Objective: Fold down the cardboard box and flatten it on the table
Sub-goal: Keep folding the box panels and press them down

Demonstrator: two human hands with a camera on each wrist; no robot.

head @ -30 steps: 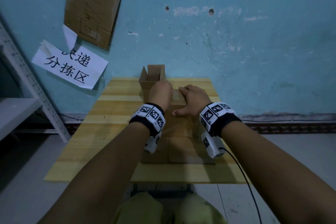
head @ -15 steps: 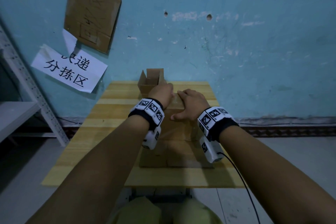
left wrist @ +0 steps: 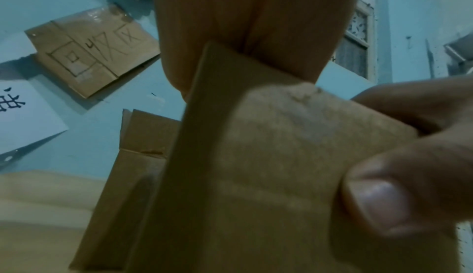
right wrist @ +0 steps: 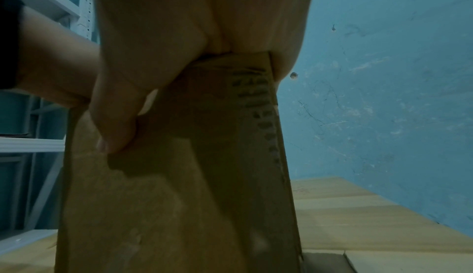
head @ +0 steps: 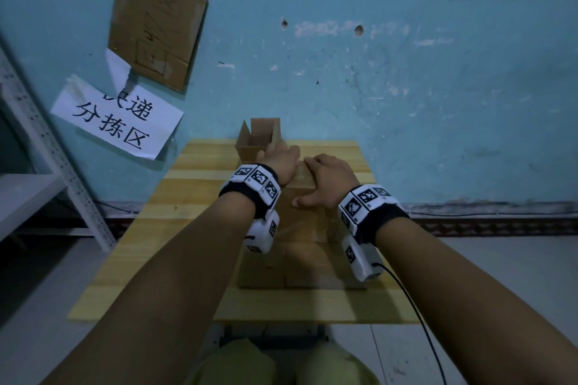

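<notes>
A brown cardboard box (head: 300,247) stands partly collapsed in the middle of the wooden table (head: 200,228), its near flaps spread flat toward me. My left hand (head: 278,159) sits on its far top edge with the fingers curled over and out of sight; the left wrist view shows the palm (left wrist: 243,14) on the panel's edge (left wrist: 256,166). My right hand (head: 328,181) lies beside it, fingers straight across the top. Its thumb (right wrist: 115,127) presses on the near face (right wrist: 166,206).
A small open cardboard box (head: 258,141) stands at the table's far edge, just beyond my left hand. The blue wall behind carries a cardboard sheet (head: 156,25) and a paper sign (head: 119,122). A metal shelf (head: 28,191) is at the left. A black cable (head: 416,306) trails from my right wrist.
Both hands have slid a little toward the wall with the box's top edge. Their hold looks the same.
</notes>
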